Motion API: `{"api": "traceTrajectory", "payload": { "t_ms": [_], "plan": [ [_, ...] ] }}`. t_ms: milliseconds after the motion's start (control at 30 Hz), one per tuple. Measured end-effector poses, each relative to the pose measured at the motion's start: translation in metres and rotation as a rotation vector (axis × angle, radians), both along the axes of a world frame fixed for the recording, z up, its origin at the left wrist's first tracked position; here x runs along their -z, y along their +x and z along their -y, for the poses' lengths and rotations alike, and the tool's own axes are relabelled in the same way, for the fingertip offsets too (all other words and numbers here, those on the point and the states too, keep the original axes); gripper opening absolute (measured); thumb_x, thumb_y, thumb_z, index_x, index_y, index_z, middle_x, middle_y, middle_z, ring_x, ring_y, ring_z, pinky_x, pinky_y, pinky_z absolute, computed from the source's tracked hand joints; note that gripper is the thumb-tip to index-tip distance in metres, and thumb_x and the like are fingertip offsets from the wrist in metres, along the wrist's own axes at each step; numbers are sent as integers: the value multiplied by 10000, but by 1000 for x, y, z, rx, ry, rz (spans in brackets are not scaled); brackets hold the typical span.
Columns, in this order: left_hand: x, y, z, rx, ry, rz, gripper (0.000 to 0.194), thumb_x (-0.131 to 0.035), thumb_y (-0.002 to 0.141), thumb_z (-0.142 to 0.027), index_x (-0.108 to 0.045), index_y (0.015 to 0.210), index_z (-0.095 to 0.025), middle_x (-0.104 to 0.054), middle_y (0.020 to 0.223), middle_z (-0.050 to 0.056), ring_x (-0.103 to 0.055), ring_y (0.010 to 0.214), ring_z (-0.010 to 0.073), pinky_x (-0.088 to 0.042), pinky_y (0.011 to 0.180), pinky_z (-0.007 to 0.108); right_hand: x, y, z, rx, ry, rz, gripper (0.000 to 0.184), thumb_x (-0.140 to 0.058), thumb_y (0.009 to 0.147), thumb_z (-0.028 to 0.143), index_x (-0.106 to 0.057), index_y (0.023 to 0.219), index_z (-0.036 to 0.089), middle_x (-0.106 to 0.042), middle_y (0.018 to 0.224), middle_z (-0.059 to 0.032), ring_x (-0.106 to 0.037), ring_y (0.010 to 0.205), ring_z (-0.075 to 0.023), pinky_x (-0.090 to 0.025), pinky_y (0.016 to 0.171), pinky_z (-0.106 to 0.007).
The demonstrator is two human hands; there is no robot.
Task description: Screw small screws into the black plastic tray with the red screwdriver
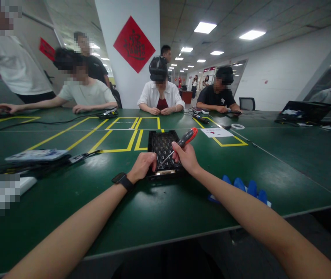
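A black tray-like case (168, 145) with rows of small dark pieces inside lies on the green table in front of me. My right hand (187, 158) is closed around a screwdriver (187, 138) with a dark grey and red handle. Its thin shaft slants down to the left, the tip low inside the case near my left fingers. At the case's near left corner, my left hand (145, 166) has its fingers curled inward; whether they pinch something there is hidden. A pale strip (165, 173) shows along the case's near edge.
Blue gloves (251, 188) lie beside my right forearm. A flat light-blue item (37, 155) and cables sit to the left, a white object (27, 186) nearer. Yellow tape (115, 150) marks the green table (165, 217). A paper sheet (216, 133) lies beyond; several people sit opposite.
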State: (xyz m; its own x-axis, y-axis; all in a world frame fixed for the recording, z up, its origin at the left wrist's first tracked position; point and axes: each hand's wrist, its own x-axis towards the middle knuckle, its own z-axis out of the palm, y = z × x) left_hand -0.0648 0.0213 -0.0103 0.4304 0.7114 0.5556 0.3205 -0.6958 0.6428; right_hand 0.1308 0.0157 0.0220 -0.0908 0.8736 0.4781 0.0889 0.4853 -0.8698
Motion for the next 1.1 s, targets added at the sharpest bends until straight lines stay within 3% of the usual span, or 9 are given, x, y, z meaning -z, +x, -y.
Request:
{"api": "traceTrajectory", "payload": {
  "t_ms": [267, 533, 1100],
  "plan": [
    [-2, 0, 2, -23, 35, -17, 616, -220, 926, -407, -545, 470, -152, -514, 525, 21, -459, 530, 101, -362, 579, 238, 0, -1, 0, -2, 5, -17, 447, -499, 806, 527, -502, 559, 155, -546, 467, 5, -470, 370, -69, -379, 426, -194],
    [-1, -2, 3, -128, 28, -62, 619, -206, 925, -431, -581, 519, -152, -544, 591, 28, -491, 582, 114, -388, 603, 232, 0, -2, 1, 10, 6, -1, 448, -493, 807, 530, -514, 562, 155, -555, 473, -3, -465, 367, -70, -380, 424, -200],
    [0, -1, -1, -91, -75, -104, 617, -205, 927, -454, -597, 569, -141, -582, 581, 30, -510, 568, 116, -396, 617, 240, -1, -1, 3, -3, 8, -6, 445, -498, 809, 521, -494, 551, 158, -540, 456, 3, -469, 372, -72, -385, 433, -203]
  ]
}}
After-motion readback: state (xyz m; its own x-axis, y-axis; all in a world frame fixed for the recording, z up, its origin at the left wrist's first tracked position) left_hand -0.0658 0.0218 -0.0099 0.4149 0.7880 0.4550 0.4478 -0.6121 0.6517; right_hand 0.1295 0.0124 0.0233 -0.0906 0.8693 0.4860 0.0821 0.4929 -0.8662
